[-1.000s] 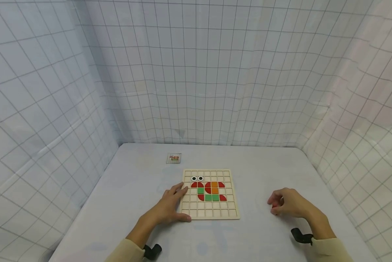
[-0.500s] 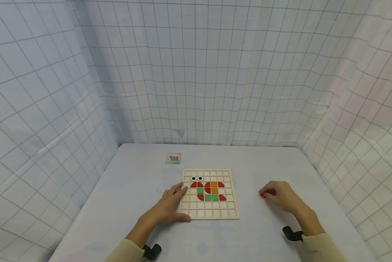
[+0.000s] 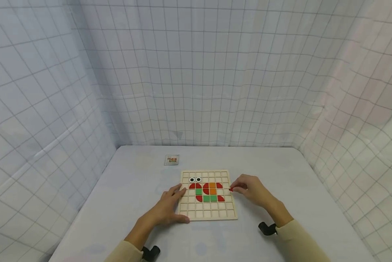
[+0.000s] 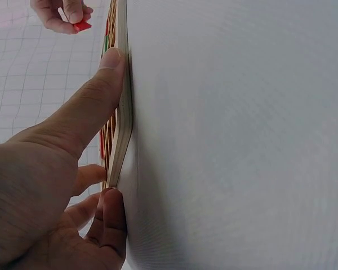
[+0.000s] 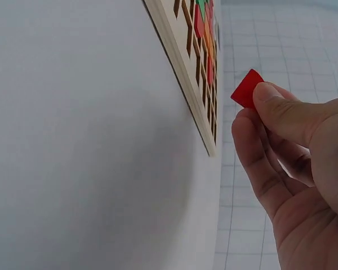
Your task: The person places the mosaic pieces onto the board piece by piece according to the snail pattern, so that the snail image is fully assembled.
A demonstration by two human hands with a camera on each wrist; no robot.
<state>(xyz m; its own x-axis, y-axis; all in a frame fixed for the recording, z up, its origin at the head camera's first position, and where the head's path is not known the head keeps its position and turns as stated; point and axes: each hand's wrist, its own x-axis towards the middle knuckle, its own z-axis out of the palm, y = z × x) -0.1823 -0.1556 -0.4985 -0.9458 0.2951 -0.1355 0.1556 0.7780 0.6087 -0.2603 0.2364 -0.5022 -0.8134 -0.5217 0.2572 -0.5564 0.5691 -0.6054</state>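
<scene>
A wooden grid board [image 3: 207, 214] lies on the table with red, green and orange tiles and two eye tiles set in its squares. At its near left corner, my left hand [image 3: 168, 209] rests spread, the straight thumb along the front edge and the fingers against the left edge. My right hand [image 3: 253, 189] pinches a small red tile [image 5: 247, 90] between thumb and index finger, just above the board's right edge. The right wrist view shows a curved side on this tile, with the rest of it hidden by the fingertips.
A small picture card [image 3: 172, 160] with a similar coloured pattern lies behind the board to the left. White grid-lined curtains [image 3: 196, 91] enclose the white table [image 3: 130, 167] at the back and sides. A black wrist mount [image 3: 267, 228] is on the right wrist.
My right hand has moved left from the table's right side to the board's edge, carrying the red tile. My left hand has kept its place at the board's corner.
</scene>
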